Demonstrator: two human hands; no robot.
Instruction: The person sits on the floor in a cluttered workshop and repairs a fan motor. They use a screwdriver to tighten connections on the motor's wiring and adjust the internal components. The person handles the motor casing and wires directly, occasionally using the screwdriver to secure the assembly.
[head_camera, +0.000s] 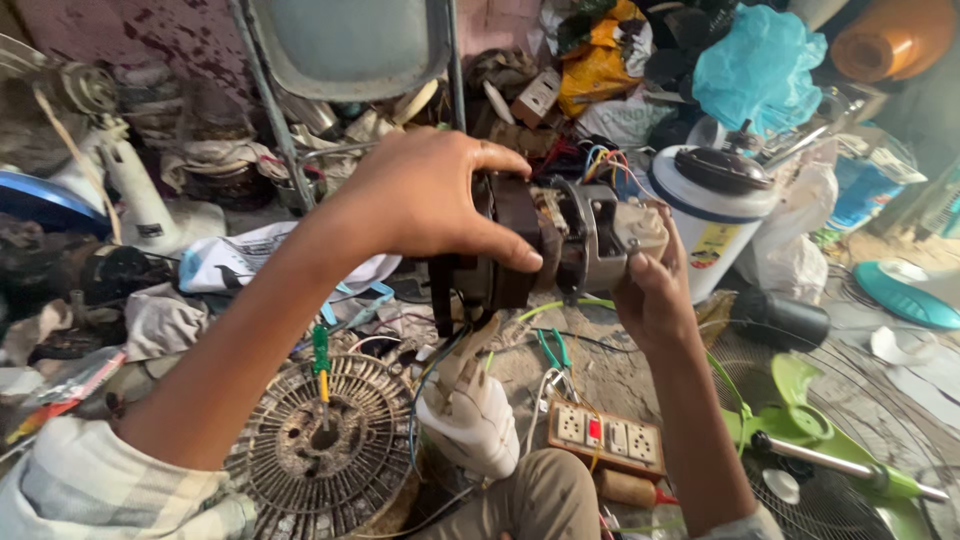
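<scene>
We hold an old fan motor (560, 245) up

It looks heavy and hard; our left hand (420, 195) wraps its dark back, our right hand (655, 295) pinches the metal front

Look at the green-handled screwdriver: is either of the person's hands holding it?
No: the green-handled screwdriver stands stuck in the rusty fan grille, while the left hand and right hand both grip the fan motor.

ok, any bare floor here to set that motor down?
Little. One bare patch of floor between the socket strip, green pliers and right hand. Crowded elsewhere: round grille below the left hand, green fan blade to the right.
</scene>
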